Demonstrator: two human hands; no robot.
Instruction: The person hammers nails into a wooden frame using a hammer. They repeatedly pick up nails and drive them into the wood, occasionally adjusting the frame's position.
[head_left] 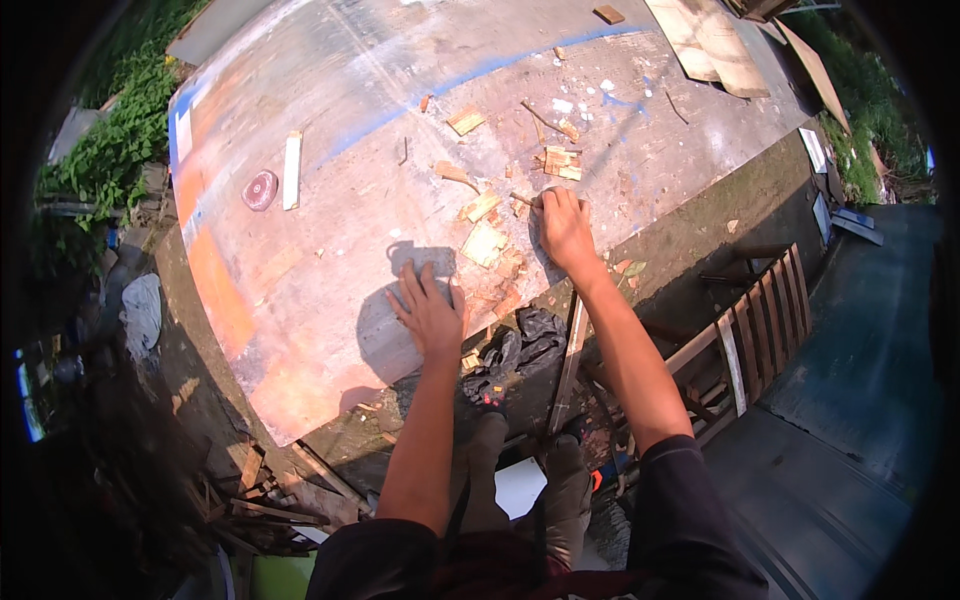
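My left hand [432, 312] is open, its fingers spread over the near part of a large paint-stained board [330, 250]. Its dark shadow falls on the board around it. To the right, my right hand [566, 232] is closed around a thin wooden stick [521, 199], whose end pokes out left of the fingers; the rest is mostly hidden in the grip. Broken pieces of pale wood lie between the hands, among them a flat chunk [484, 244]. Beyond the right hand are a splintered block [561, 162] and another wood piece [466, 121].
A round reddish disc [260, 190] and a white strip [292, 170] lie on the board's left side. Thin wooden sheets [708, 45] rest at the far right. Below the near edge are black crumpled plastic [535, 340], a slatted wooden frame [765, 320] and scrap timber [300, 495].
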